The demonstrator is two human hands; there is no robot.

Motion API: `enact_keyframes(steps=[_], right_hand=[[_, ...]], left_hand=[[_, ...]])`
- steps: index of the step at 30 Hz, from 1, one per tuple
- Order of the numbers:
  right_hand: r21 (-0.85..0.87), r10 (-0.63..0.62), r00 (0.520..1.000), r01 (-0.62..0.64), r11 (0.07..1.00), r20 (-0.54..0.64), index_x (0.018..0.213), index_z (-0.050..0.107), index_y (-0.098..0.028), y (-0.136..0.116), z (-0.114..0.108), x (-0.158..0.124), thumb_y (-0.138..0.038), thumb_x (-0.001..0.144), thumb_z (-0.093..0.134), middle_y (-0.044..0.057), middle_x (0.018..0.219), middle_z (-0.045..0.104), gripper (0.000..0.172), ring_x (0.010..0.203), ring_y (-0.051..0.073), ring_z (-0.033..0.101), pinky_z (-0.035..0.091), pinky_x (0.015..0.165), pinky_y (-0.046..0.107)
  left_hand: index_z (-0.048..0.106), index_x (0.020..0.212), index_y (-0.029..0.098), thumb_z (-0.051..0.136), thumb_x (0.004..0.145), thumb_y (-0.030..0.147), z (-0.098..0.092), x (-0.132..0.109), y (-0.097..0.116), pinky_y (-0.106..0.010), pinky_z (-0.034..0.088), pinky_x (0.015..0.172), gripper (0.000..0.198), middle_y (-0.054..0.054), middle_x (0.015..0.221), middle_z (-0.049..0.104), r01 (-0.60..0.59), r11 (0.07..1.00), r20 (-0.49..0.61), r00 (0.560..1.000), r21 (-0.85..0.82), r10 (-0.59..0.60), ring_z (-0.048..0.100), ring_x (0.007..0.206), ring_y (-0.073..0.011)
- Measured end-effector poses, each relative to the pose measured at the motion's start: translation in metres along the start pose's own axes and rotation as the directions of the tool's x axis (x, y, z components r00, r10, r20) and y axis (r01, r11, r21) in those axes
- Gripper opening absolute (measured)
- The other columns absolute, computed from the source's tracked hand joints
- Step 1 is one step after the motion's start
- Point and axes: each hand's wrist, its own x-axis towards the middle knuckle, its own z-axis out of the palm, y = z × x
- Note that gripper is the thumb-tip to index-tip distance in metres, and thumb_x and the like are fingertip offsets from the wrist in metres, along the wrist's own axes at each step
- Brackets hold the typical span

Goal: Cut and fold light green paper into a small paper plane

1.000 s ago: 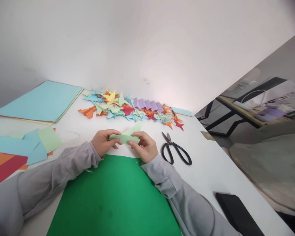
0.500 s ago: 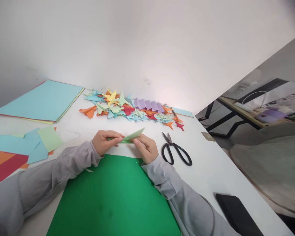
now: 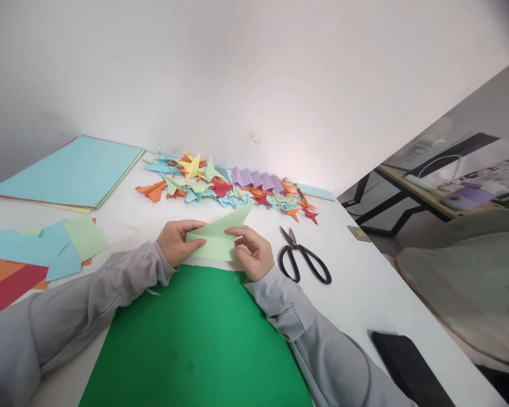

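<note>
A pale green folded paper (image 3: 215, 240) lies between my hands on the white table (image 3: 356, 282), just beyond a large green sheet (image 3: 195, 339). My left hand (image 3: 176, 243) pinches its left end, thumb on top. My right hand (image 3: 252, 253) grips its right side with curled fingers. One pointed flap sticks up toward the right.
Black scissors (image 3: 303, 261) lie right of my right hand. A row of folded paper figures (image 3: 224, 186) lies along the wall. A stack of light blue sheets (image 3: 74, 172) sits far left, loose coloured pieces (image 3: 29, 254) nearer left. A black object (image 3: 407, 367) lies at the front right.
The pale green paper has opened out from a flat narrow strip into a wider shape. Both hands stayed in place, fingers shifting on it.
</note>
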Motion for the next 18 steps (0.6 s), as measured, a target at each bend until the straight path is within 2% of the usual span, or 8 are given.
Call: enact_keyframes(steps=[4,11,18], right_hand=[[0.015,0.023,1.000,-0.023,1.000,-0.006,0.090,0.060,-0.021,0.002,0.000,0.000,-0.005,0.056,0.040,0.003,0.086,0.057,0.043,0.072,0.015,0.052,0.044,0.058,0.027],[-0.024,0.070,0.996,-0.071,0.997,-0.055,0.084,0.062,-0.020,0.003,0.003,0.000,-0.012,0.070,0.047,0.003,0.075,0.058,0.021,0.062,0.013,0.053,0.044,0.053,0.025],[0.012,0.107,0.991,-0.106,0.994,-0.083,0.081,0.063,-0.020,0.000,0.005,0.000,-0.014,0.072,0.052,0.002,0.075,0.060,0.016,0.056,0.011,0.054,0.046,0.052,0.025]], left_hand=[[0.067,0.084,0.012,0.069,0.051,0.016,0.000,0.000,0.002,-0.032,0.049,0.070,0.033,-0.005,0.080,0.068,0.005,1.000,-0.009,1.000,-0.022,-0.005,0.061,0.077,-0.0211],[0.067,0.083,0.011,0.071,0.047,0.016,-0.001,0.001,0.009,-0.031,0.049,0.064,0.036,-0.006,0.076,0.068,0.061,0.995,-0.006,0.998,-0.084,-0.062,0.061,0.072,-0.0204],[0.067,0.082,0.012,0.069,0.048,0.015,-0.004,0.004,0.009,-0.027,0.048,0.059,0.034,-0.005,0.078,0.068,0.116,0.986,-0.023,0.993,-0.118,-0.119,0.061,0.069,-0.0182]])
